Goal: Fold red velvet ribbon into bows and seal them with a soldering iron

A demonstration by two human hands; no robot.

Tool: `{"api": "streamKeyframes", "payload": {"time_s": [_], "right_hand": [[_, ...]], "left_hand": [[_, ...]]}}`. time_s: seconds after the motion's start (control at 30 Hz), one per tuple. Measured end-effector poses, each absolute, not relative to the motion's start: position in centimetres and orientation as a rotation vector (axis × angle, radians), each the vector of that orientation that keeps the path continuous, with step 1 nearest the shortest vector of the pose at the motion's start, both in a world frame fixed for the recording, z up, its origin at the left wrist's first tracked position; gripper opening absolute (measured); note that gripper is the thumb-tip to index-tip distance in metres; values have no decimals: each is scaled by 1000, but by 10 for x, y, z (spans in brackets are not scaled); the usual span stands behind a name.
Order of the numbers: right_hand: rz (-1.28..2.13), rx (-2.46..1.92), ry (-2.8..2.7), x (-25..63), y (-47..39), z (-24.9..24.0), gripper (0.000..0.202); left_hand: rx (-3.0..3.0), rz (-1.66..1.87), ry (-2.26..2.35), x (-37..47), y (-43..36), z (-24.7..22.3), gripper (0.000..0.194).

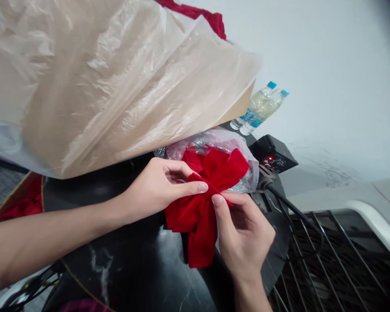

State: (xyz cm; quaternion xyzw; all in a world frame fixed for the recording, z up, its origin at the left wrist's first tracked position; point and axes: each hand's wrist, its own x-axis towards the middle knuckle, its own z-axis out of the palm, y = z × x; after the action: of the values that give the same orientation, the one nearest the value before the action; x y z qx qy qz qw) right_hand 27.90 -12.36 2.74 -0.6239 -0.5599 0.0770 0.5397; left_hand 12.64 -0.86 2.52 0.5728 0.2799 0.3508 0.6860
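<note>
Both hands meet at the middle of a red fabric bow (203, 212), which hangs above a black marbled table. My left hand (167, 184) comes in from the left and pinches the bow near its centre between thumb and fingers. Close beside it, my right hand (243, 229) pinches the bow's centre from the right. Loops of the bow spread up and to the lower left, and one tail hangs down. Just behind lies a clear plastic bag (251, 169) with more red fabric in it.
A cardboard box (235, 108) draped with a plastic sheet (133, 86) fills the upper left. Two bottles (263, 108) and a black control box (274, 154) with a cable stand at the table's (139, 260) back right. A wire rack (338, 255) is at right.
</note>
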Motion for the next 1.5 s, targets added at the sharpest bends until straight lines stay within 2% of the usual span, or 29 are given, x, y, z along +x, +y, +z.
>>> {"api": "streamKeyframes", "payload": {"time_s": [0.23,0.53,0.83,1.0,1.23,1.5], "right_hand": [[231,-1448,-1351,283,-123,23,12],[104,-1506,-1402,284,-120,20,13],[308,-1529,-1222,282,-119,20,1],[372,-1523,-1157,278,-116,20,10],[343,-1466,-1115,277,-116,21,8],[330,-1416,-1139,278,-114,25,10]], "left_hand": [[1298,779,628,125,-8,26,14],[1343,894,642,129,-17,24,14],[1313,856,661,128,-14,23,13],[1260,813,653,128,-12,26,13],[1136,717,561,128,-8,21,11],[851,580,529,128,-5,24,26]]}}
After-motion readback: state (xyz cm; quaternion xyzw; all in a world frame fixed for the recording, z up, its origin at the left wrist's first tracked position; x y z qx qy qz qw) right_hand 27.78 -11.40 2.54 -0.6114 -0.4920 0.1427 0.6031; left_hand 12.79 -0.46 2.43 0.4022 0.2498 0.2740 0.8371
